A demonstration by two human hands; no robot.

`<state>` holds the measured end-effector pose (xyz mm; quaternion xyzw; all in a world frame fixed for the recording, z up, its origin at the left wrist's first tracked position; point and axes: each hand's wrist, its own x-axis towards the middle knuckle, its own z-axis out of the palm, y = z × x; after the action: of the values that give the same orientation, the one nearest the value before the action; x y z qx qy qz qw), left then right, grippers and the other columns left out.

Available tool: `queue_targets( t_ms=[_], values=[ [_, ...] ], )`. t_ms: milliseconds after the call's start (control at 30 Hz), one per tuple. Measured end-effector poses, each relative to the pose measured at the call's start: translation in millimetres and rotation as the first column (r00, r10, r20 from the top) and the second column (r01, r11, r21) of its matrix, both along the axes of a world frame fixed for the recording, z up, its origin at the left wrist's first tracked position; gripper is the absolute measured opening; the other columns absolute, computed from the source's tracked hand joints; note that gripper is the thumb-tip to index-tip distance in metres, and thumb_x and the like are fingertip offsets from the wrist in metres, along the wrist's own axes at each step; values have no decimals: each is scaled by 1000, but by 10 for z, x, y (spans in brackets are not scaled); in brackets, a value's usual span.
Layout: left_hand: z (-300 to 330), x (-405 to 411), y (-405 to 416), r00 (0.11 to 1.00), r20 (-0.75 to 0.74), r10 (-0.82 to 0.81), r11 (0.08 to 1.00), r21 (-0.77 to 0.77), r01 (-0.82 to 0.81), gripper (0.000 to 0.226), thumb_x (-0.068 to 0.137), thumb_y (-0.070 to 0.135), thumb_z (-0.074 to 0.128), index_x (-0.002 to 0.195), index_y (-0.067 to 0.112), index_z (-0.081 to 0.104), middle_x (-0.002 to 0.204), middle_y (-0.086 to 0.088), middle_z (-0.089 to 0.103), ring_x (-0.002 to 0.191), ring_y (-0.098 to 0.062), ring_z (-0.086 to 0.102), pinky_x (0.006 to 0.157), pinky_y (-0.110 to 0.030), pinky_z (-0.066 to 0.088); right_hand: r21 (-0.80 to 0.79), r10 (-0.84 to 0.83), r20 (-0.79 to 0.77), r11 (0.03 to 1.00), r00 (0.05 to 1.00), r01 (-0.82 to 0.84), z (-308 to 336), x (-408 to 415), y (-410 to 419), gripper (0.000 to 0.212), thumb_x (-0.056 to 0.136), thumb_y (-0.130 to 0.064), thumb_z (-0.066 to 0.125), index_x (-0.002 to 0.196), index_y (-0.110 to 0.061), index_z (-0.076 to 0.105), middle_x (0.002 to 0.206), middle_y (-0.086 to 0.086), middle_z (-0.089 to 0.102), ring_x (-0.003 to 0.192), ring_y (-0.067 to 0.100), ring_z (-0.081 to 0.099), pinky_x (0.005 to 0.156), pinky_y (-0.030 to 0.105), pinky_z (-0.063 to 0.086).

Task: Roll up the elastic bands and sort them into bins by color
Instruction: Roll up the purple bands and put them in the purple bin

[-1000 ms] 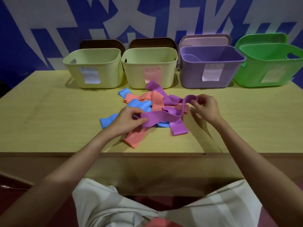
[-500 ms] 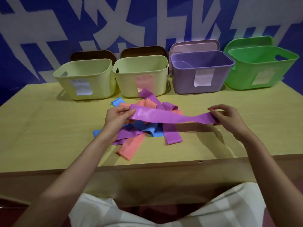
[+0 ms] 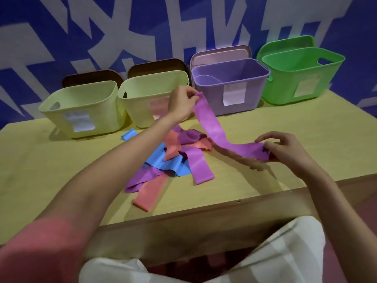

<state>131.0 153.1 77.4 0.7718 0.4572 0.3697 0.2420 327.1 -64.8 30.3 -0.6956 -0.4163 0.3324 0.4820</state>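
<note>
fingers: both sets pinched onto the purple elastic band
left hand: far end raised, frame centre
right hand: near end held low, right of centre

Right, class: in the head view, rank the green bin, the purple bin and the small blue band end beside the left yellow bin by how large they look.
1. Green bin and purple bin: these look alike in size, so no ranking between them.
2. Blue band end: clearly smallest, though the rest of it may be hidden.
</note>
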Motion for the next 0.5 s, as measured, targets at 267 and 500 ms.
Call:
queue_targets(
  t_ms=[267, 500],
  values=[
    [-13, 787, 189, 959, -261, -107, 978, 144, 148, 15, 88, 12, 60, 90, 4, 73, 98, -13, 70, 93, -28, 62, 78, -36, 46, -1, -3, -206, 1000, 978, 3, -33, -176, -43, 31, 94, 10, 37, 77, 6, 63, 68, 19, 63, 46, 13, 64, 52, 20, 55],
    [-253, 884, 149, 919, -361, -156, 967, 131, 216, 21, 87, 7, 59, 106, 1, 67, 110, -16, 67, 104, -31, 60, 85, -33, 43, -132, 65, -220, 987, 973, -95, -97, -170, -124, 29, 96, 1, 40, 89, 6, 68, 78, 22, 72, 71, 29, 70, 60, 28, 59]
  ],
)
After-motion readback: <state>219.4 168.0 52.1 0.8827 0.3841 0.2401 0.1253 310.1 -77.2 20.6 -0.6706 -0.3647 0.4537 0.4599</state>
